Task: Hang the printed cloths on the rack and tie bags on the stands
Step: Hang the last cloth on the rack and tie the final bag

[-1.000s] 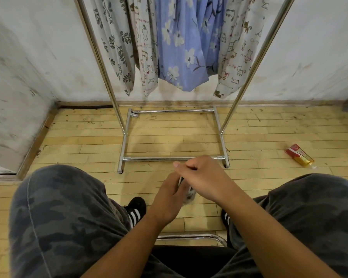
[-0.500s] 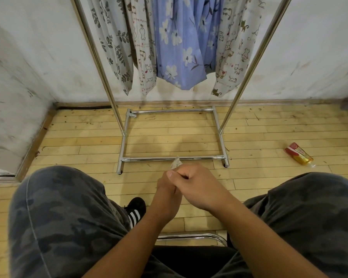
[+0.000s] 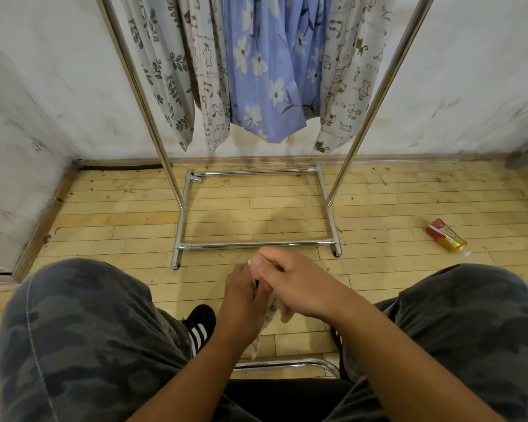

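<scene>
Several printed cloths hang from a chrome rack (image 3: 258, 245) against the far wall: a grey leaf-print cloth (image 3: 162, 80), a blue flowered cloth (image 3: 265, 71) and a cat-print cloth (image 3: 348, 86). I sit facing it, knees apart. Between my knees my left hand (image 3: 241, 300) and my right hand (image 3: 299, 287) are pressed together, both gripping a small pale printed cloth strip (image 3: 264, 327). Most of the strip is hidden by my fingers; its tail hangs down toward the floor.
A red and yellow packet (image 3: 444, 237) lies on the wooden floor at right. My black striped shoe (image 3: 198, 327) rests below the hands. A chrome tube (image 3: 287, 364) of my seat curves in front of me. Walls close the left side and the back.
Both hands have stayed joined and shifted slightly; the bit of cloth poking above the fingers half a second ago is gone, and a tail now hangs below the hands.
</scene>
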Available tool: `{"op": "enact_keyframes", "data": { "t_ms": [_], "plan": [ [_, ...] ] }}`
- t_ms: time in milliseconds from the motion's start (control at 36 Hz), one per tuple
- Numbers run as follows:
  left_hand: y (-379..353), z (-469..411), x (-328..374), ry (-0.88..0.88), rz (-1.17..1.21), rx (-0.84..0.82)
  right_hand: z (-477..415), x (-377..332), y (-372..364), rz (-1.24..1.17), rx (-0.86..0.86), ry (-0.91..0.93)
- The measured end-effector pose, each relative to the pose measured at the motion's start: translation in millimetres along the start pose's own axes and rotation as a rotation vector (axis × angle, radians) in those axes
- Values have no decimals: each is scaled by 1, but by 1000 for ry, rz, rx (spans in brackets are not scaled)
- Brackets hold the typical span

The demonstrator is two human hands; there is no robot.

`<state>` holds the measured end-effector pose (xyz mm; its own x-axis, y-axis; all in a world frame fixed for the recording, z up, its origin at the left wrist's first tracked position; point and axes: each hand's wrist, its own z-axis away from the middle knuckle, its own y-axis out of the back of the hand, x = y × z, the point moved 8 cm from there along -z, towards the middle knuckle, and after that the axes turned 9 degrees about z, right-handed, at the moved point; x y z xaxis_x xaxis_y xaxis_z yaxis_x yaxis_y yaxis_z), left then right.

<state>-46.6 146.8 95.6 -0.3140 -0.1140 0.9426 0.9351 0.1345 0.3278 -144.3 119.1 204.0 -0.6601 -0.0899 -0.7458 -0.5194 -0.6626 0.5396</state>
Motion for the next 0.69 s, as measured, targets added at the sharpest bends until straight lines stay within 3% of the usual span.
{"op": "enact_keyframes", "data": {
  "t_ms": [250,417,694],
  "plan": [
    [0,7,7,122,32,-12,-6,-5,-3,52,127,74],
    [-4,8,25,201,484,13,-3,-8,-7,65,153,99],
    [-10,5,17,110,387,-16,3,-5,-9,54,98,45]
  ]
}}
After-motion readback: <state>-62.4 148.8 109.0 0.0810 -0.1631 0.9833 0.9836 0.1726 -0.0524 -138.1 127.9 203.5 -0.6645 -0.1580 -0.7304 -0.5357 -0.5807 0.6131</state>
